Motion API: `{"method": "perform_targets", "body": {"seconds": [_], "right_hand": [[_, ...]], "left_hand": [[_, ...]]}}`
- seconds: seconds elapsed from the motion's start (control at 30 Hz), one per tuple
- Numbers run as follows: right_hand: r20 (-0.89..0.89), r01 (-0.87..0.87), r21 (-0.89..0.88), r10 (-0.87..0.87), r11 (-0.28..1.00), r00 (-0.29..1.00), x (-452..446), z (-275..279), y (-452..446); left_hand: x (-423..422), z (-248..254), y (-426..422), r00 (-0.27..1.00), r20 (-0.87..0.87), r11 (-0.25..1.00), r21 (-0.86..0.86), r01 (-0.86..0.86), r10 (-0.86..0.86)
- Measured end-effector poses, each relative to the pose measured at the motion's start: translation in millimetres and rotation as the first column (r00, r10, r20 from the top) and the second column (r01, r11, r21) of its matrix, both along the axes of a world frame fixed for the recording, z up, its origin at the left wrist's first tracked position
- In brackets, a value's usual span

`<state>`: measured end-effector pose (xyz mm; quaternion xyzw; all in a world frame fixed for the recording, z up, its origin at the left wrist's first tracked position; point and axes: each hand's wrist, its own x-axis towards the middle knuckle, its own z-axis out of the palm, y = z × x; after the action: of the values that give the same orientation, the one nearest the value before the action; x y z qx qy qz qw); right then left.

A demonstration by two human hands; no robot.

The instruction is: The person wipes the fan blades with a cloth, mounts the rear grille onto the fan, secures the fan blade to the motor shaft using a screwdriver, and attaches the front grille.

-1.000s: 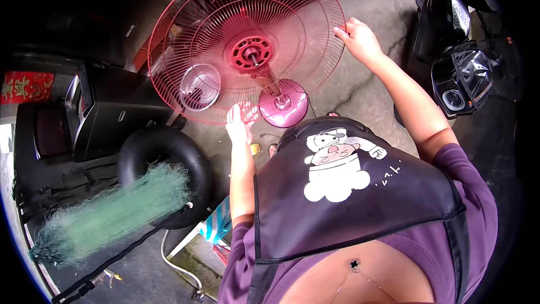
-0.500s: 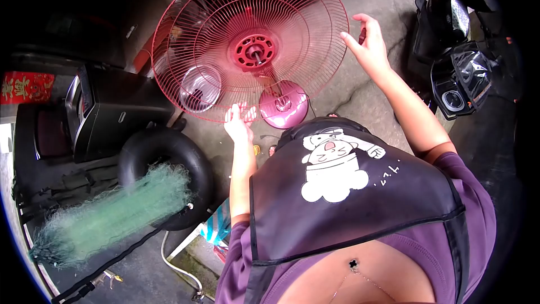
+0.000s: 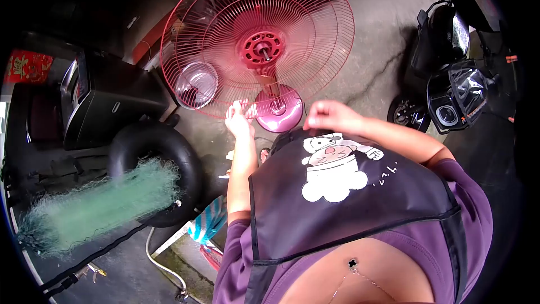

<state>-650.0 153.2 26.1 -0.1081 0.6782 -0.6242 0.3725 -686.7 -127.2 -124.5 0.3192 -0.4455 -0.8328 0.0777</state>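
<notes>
A red wire fan grille stands on a fan with a round pink base; no blades show inside it, and a metal shaft sticks out at its red centre. My left hand grips the lower rim of the grille, with its fingers behind the wires. My right hand is away from the grille, in front of the black apron and right of the base. Its fingers are curled together, and whatever they may hold is too small to make out.
A black inner tube and green netting lie at the left, below a black cabinet. A clear round plastic piece is behind the grille. A black motorbike part stands at the right.
My right hand has left the grille's right rim and come down and left to the front of the apron, its fingers closing. My left hand stays on the lower rim. The view has shifted slightly.
</notes>
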Motion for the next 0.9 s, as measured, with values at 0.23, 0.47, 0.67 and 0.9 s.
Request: {"method": "perform_targets", "body": {"seconds": [0.23, 0.47, 0.67, 0.9], "right_hand": [[0.070, -0.302, 0.046, 0.298, 0.952, 0.952, -10.1, 17.0, 40.8], [-0.326, -0.074, 0.226, 0.147, 0.971, 0.934, -33.9, 25.8, 18.1], [-0.726, 0.415, 0.166, -0.173, 0.895, 0.666, -65.3, 14.1, -42.7], [-0.979, 0.628, -0.075, -0.178, 0.775, 0.102, -88.6, -10.8, -102.7]], "left_hand": [[-2.6, -2.9, 0.4, 0.999, 0.033, 1.000, 0.025, 0.010, -0.011], [-6.7, -8.4, -2.0, 0.998, 0.055, 1.000, 0.020, 0.004, -0.005], [-6.4, -13.0, -4.1, 0.999, 0.038, 0.999, 0.044, 0.020, -0.022], [-6.8, -9.1, -4.9, 0.999, 0.023, 0.997, 0.057, 0.046, -0.047]]}}
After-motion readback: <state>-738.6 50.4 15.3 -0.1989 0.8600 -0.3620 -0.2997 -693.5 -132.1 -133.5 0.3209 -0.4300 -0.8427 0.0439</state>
